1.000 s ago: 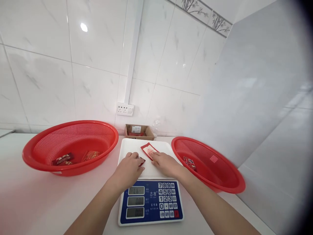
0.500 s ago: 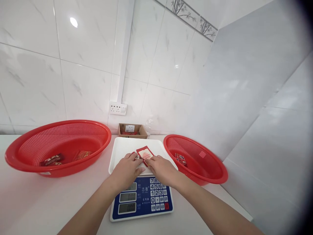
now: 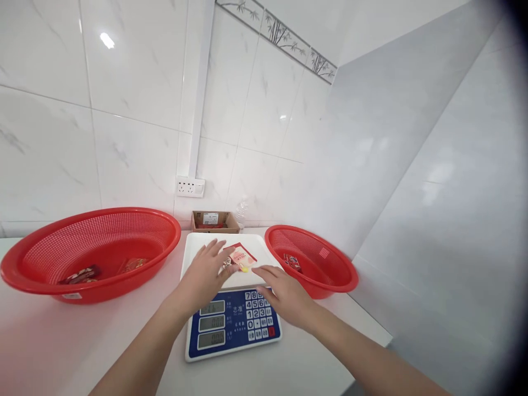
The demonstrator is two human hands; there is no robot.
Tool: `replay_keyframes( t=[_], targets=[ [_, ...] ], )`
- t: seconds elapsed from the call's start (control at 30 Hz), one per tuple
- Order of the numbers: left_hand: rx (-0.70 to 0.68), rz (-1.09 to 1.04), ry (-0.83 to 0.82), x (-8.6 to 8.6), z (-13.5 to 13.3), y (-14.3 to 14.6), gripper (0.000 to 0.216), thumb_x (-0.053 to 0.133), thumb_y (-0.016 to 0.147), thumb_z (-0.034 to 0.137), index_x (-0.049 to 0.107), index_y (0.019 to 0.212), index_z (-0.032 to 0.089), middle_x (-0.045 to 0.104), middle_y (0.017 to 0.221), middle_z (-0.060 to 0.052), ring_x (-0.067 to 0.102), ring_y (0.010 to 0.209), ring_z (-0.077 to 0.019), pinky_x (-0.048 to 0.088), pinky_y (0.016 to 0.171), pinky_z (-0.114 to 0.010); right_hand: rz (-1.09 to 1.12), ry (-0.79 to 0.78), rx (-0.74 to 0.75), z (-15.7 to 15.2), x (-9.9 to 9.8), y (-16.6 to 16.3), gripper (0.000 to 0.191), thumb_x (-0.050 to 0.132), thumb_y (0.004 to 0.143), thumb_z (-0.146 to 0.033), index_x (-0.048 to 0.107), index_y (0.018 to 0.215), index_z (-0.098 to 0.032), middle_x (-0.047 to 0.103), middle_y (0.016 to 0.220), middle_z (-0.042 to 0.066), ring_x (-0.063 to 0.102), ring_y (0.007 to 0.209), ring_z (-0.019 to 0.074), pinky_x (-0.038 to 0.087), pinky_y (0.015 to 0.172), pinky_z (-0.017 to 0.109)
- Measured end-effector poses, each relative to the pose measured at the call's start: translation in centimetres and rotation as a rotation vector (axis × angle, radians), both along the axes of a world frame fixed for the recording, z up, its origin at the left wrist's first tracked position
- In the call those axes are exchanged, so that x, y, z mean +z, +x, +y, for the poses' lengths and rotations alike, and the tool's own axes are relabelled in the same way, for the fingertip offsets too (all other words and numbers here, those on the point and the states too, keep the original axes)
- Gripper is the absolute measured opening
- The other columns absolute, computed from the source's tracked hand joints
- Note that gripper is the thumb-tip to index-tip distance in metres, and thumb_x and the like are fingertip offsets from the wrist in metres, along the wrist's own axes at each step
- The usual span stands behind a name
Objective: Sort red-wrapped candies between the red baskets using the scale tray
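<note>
On the white pan (image 3: 196, 250) of a digital scale (image 3: 237, 324) lie a red and cream packet (image 3: 244, 256) and, partly under my fingers, a darker red packet (image 3: 227, 262). A small yellow spot shows at the near edge of the cream one. My left hand (image 3: 209, 270) hovers over the pan's left side, fingers spread, close to the packets; whether it touches them I cannot tell. My right hand (image 3: 286, 291) is off the packets, over the pan's near right corner and the keypad, with thumb and fingers apart and nothing in them.
A large red plastic basket (image 3: 165, 242) with several packets stands left. A smaller red basket (image 3: 334, 269) on the right holds a packet (image 3: 292, 262). Behind the scale sit a cardboard box (image 3: 236, 223) and clear plastic (image 3: 242, 208), below a wall socket (image 3: 190, 187).
Both hands have let go of the packets and opened. My right hand has drawn back toward the near right, my left slightly left. The view has turned a little to the right.
</note>
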State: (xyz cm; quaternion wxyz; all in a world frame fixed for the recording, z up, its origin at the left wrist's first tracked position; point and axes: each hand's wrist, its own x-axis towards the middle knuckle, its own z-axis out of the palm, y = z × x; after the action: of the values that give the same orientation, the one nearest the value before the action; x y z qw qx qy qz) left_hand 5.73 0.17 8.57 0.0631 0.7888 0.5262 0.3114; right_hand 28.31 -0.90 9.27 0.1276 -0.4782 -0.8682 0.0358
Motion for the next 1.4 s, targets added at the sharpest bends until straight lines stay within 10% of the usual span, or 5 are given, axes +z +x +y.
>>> replay_keyframes(
  t=[0.43,0.63,0.93,1.13,1.4],
  targets=[
    [-0.028,-0.309,0.392,5.6,-8.4,0.1,0.037,0.048,0.093,0.047,0.061,0.12,0.025,0.062,0.128,-0.005,0.053,0.124,-0.0252,0.05,0.096,-0.039,0.194,0.263,-0.507,-7.9,-18.7,9.8,0.046,0.035,0.095,-0.036,0.068,0.119,-0.014,0.063,0.129,0.014,0.057,0.122,0.0314,0.048,0.1,0.053],
    [-0.299,-0.146,0.286,3.2,-8.5,4.3,0.033,0.047,0.095,0.035,0.06,0.121,0.022,0.065,0.124,-0.008,0.058,0.117,-0.0239,0.051,0.096,-0.041,0.21,0.391,-0.493,-7.6,-19.4,9.4,0.039,0.038,0.093,-0.028,0.071,0.113,-0.018,0.067,0.123,0.01,0.061,0.116,0.0294,0.051,0.096,0.051],
    [-0.813,0.361,0.035,-12.1,-8.4,9.3,0.055,0.057,0.088,0.05,0.05,0.135,0.023,0.051,0.142,-0.017,0.045,0.132,-0.0337,0.038,0.107,-0.051,0.242,0.585,-0.353,-7.8,-19.7,9.7,0.037,0.036,0.093,-0.021,0.071,0.103,-0.018,0.073,0.109,0.008,0.069,0.102,0.0256,0.057,0.081,0.045],
    [-0.667,0.271,-0.169,-11.9,-8.7,7.9,0.057,0.048,0.09,0.055,0.048,0.137,0.022,0.051,0.143,-0.013,0.046,0.132,-0.029,0.037,0.109,-0.046,0.224,0.726,-0.227,-8.3,-19.0,9.9,0.031,0.038,0.094,-0.021,0.067,0.105,-0.018,0.075,0.105,0.005,0.072,0.094,0.021,0.053,0.076,0.036],
    [-0.667,0.424,0.286,-13.7,-7.2,8.3,0.028,0.043,0.098,0.032,0.062,0.114,0.019,0.068,0.123,-0.004,0.064,0.113,-0.0169,0.045,0.102,-0.028,0.199,0.784,-0.021,-7.9,-19.3,10.9,0.033,0.05,0.083,-0.014,0.064,0.111,-0.019,0.076,0.103,0.001,0.073,0.09,0.0165,0.046,0.081,0.029]
  ],
)
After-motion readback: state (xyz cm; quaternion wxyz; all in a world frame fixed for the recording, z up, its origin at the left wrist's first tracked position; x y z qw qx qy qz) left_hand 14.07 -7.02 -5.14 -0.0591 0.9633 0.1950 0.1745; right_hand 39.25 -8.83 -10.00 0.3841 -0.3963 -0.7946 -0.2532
